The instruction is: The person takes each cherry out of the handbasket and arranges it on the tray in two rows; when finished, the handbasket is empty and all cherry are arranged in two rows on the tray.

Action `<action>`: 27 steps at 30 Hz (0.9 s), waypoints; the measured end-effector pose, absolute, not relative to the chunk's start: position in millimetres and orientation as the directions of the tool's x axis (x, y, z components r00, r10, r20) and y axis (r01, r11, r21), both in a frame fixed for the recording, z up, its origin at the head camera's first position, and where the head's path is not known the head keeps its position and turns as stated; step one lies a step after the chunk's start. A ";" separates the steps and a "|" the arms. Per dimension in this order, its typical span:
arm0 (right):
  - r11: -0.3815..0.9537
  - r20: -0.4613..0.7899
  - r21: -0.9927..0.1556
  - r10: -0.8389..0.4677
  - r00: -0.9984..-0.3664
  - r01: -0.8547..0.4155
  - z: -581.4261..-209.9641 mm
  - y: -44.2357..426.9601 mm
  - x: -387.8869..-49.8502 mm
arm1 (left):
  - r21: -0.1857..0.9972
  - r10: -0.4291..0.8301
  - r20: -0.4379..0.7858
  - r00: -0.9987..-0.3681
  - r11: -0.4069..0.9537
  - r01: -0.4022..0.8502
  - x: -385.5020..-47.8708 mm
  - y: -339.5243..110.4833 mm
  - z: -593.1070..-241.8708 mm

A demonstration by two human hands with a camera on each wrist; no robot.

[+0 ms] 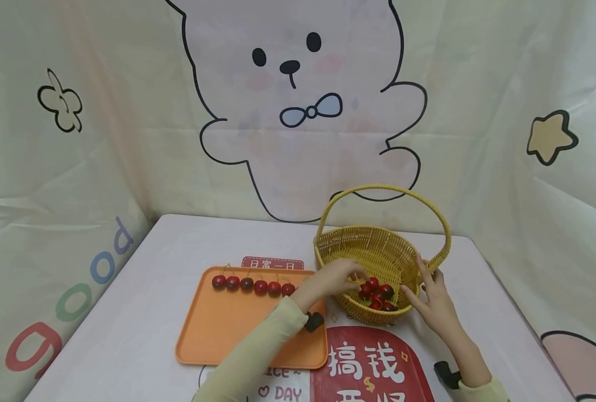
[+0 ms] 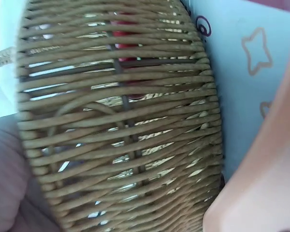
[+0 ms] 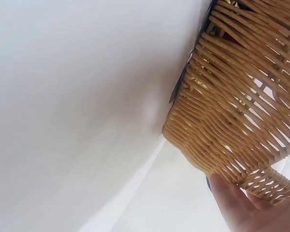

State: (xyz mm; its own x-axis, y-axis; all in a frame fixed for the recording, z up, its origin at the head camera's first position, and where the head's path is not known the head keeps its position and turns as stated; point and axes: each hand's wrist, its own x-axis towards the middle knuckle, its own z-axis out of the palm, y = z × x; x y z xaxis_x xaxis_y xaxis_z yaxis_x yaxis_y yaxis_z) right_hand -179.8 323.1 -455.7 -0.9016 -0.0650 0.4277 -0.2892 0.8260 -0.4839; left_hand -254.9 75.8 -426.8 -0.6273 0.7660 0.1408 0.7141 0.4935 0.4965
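Note:
A yellow wicker basket (image 1: 338,245) with a tall handle holds several dark red cherries (image 1: 380,296). My left hand (image 1: 335,277) reaches over its left rim, fingers bent down beside the cherries; whether they pinch one is unclear. On the right, my right hand (image 1: 436,304) grips the basket's rim by the handle's foot, thumb toward the inside. The right wrist view has my fingers (image 3: 227,198) against the woven wall (image 3: 208,130). In the left wrist view the woven wall (image 2: 130,121) fills most of the picture, red showing through its gaps.
An orange tray (image 1: 217,335) lies left of the basket, with a row of several stemmed cherries (image 1: 260,287) along its far edge. My left forearm crosses the tray's right part. Printed red and white patterns (image 1: 368,357) mark the table in front. Printed cloth walls stand around the table.

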 end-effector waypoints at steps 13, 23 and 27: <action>0.821 0.433 -0.487 -0.070 -0.899 -0.299 -456.1 323.8 -181.4 | 0.536 0.813 0.022 -0.582 0.482 0.693 -270.7 91.4 -429.5; 0.820 0.437 -0.487 -0.071 -0.897 -0.302 -456.3 322.6 -181.1 | 0.547 0.809 -0.117 -0.576 0.536 0.643 -276.1 98.6 -434.2; 0.816 0.440 -0.490 -0.072 -0.895 -0.307 -455.6 323.0 -181.1 | 0.515 0.804 -0.135 -0.579 0.556 0.652 -275.7 101.0 -432.9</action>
